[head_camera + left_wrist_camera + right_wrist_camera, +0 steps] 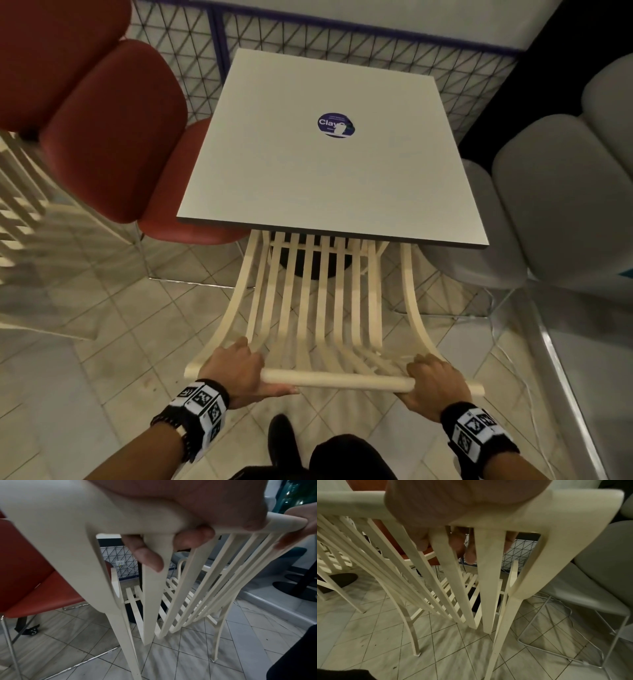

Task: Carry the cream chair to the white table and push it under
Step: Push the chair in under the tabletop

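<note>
I am gripping the cream chair's (318, 308) top rail with my left hand (236, 366) and right hand (436, 383), fingers curled round it; its seat is sitting under the white tabletop (325, 178), centre frame.

Left hand (197, 507) fingers (147, 555) around cream chair (150, 601) top rail, beside red seat (34, 585).

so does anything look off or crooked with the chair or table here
Nothing stands out. The cream chair sits square to the white table, its seat already under the near edge, its slats unbroken. The left hand and right hand grip the top rail evenly.
</note>
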